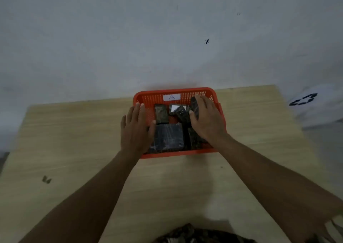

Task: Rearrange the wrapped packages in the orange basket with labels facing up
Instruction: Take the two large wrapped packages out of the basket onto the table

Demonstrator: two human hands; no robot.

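An orange slotted basket (174, 91) stands at the far edge of the wooden table, with a white tag marked "A" (171, 97) on its back wall. Several dark wrapped packages lie inside. The biggest one (168, 137) is at the front. A smaller package (161, 113) lies behind it, and another shows a white label (175, 108) face up. My left hand (136, 129) hovers flat over the basket's left side, fingers apart, holding nothing. My right hand (206, 120) is in the right side, fingers and thumb around an upright dark package (194, 104).
The light wooden table (74, 140) ends just behind the basket against a grey-white wall (148, 38). A white bag with a black recycling mark (304, 100) sits off the table's right edge. A small dark scrap (46, 179) lies at the table's left.
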